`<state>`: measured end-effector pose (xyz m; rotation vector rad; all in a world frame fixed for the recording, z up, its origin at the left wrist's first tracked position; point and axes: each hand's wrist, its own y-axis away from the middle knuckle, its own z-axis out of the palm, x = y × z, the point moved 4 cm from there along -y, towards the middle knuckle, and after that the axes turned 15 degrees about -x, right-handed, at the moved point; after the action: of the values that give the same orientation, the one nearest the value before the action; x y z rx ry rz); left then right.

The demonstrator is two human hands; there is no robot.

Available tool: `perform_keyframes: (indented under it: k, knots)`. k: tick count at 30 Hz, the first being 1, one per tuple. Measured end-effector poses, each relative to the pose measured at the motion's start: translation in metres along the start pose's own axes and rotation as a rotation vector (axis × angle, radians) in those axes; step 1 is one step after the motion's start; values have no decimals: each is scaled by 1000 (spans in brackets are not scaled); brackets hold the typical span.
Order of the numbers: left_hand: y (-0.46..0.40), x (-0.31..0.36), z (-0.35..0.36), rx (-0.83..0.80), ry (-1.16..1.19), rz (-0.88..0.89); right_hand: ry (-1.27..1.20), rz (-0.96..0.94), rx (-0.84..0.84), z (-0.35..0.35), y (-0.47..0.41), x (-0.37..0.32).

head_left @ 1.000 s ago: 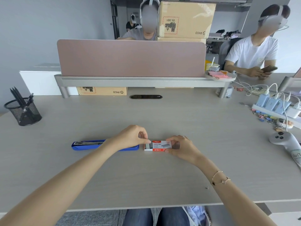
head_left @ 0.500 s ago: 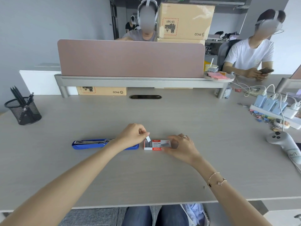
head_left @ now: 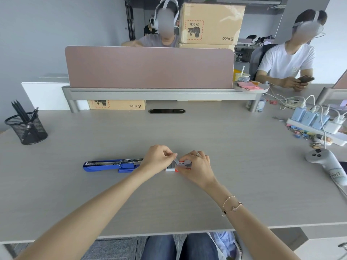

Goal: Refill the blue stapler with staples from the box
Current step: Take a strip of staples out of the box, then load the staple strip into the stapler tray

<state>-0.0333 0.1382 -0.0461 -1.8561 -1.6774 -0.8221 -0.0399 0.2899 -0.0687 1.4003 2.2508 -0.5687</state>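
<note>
The blue stapler (head_left: 105, 166) lies opened flat on the desk, its metal staple channel facing up, left of my hands. The small red and white staple box (head_left: 185, 163) sits on the desk just right of the stapler's end. My right hand (head_left: 197, 167) wraps over the box and holds it down. My left hand (head_left: 159, 158) pinches the box's white end flap (head_left: 176, 161) and holds it lifted. The box's open left end (head_left: 170, 168) shows grey staples inside. Most of the box is hidden under my right hand.
A black mesh pen cup (head_left: 26, 129) stands at the far left. A grey controller (head_left: 323, 162) lies at the right, behind it a power strip with chargers (head_left: 317, 122). A pink divider (head_left: 150, 67) on a grey shelf spans the back. Other people sit beyond.
My left hand has pulled the box's end flap up and open. My right hand has slid further over the box, covering more of it. The stapler has not moved.
</note>
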Motion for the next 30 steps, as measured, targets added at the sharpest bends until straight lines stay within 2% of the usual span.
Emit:
perform_keyframes:
  k: [7,13,21,30]
  knots:
    - [2,-1,2,1,40,12,-57,-8,19,-1,3,2]
    - [2,-5,-2,14,-211,84,-28,-19,27,-4,2,5]
    - [3,4,-5,-127,-482,306,1,-37,35,-4,2,6]
    - [6,2,-7,-106,-501,283,30,-62,-4,-8,1,2]
